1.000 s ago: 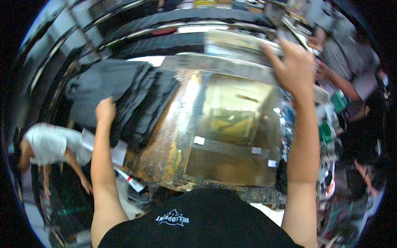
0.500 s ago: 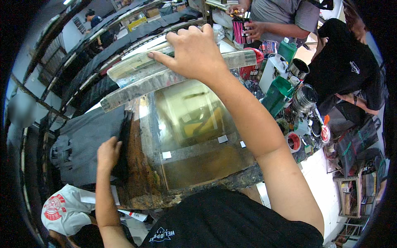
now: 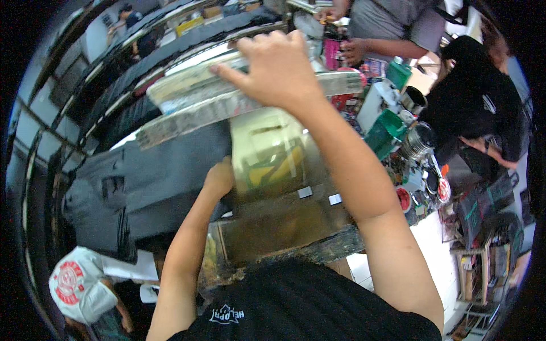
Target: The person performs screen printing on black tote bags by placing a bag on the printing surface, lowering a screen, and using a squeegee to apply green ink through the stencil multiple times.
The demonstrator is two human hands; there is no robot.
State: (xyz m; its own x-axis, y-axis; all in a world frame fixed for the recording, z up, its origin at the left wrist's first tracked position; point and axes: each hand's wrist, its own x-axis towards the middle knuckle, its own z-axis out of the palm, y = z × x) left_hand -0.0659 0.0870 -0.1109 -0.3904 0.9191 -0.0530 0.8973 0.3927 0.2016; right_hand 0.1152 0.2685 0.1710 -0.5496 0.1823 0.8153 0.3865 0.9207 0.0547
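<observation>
L hand (image 3: 219, 178) pinches black cloth (image 3: 159, 176), prob. light & floppy, best held by edge; R hand (image 3: 278, 73) grips pale frame (image 3: 185, 85).

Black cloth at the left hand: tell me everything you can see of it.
The cloth is black, matte and looks like soft fabric, spread fairly flat with small creases. The left hand grips its right edge, which covers the left part of the board; whether it touches the board is unclear. It extends well to the left. The frame hides part of its far side.
</observation>
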